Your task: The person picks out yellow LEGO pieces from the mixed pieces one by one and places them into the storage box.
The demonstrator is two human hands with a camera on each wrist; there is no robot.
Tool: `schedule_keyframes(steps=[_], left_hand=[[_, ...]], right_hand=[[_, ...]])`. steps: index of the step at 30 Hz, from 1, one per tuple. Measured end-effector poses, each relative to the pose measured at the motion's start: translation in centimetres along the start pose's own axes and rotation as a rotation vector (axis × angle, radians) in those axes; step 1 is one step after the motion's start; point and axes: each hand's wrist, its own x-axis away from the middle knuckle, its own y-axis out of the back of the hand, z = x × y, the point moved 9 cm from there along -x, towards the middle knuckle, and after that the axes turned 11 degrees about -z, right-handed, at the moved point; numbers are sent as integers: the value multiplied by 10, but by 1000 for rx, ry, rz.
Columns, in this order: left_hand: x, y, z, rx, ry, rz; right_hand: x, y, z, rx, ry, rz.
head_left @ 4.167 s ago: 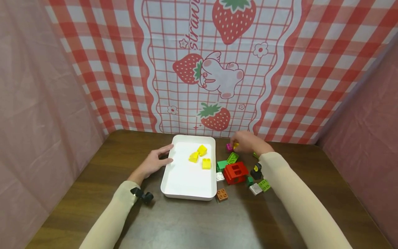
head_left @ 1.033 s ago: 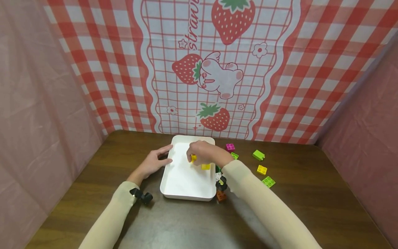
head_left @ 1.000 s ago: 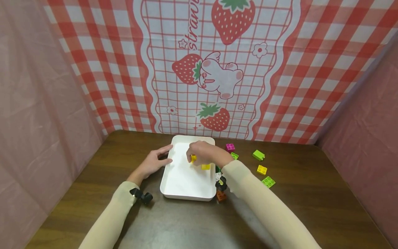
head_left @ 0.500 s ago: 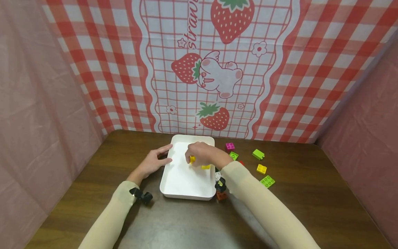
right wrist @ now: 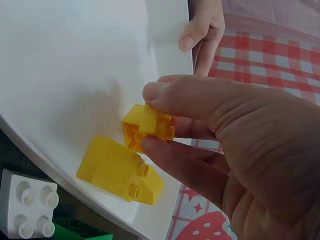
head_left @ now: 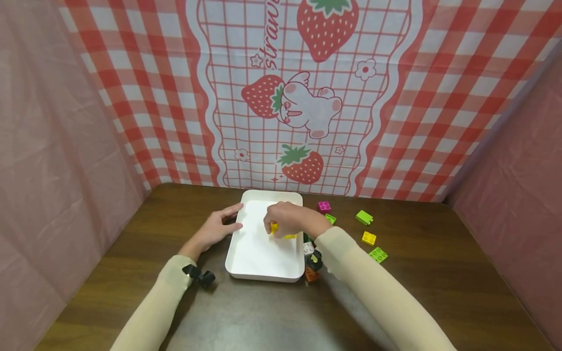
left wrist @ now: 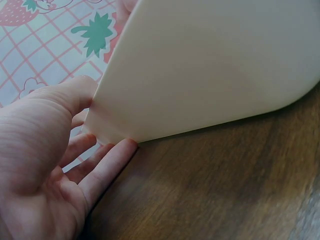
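In the head view a white tray (head_left: pixel 263 258) lies on the table, and my left hand (head_left: pixel 216 229) rests along its left side. Up close in the left wrist view, the fingers and thumb of that hand (left wrist: pixel 65 150) touch the tray's outer wall (left wrist: pixel 200 75). My right hand (head_left: pixel 287 219) is over the tray, thumb and fingers pinching a yellow toy brick (right wrist: pixel 137 125). Beside it in the tray sit more yellow bricks (right wrist: pixel 107 170), right up against each other or overlapping in the right wrist view. The hand hides part of this group from the head camera.
Right of the tray lie a pink brick (head_left: pixel 324 206), a lime brick (head_left: pixel 364 217), a yellow brick (head_left: pixel 369 238) and a studded lime brick (head_left: pixel 378 255). A white brick (right wrist: pixel 30 205) and an orange-brown brick (head_left: pixel 312 276) sit near the tray's wall. My right sleeve covers others.
Since the oldest frame, my right hand has moved left from beside the pink brick to over the tray. In the last second it shifts only slightly. My left hand stays at the tray.
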Motion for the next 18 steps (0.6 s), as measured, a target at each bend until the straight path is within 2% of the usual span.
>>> schedule_keyframes(steps=[11,18], left_hand=[[-2,0,2,-16,-1,4],[-1,0,2,-9,-5,2]], right_hand=[[-1,-7,4,6,44,6],[-5,-14,4,-11,30,-1]])
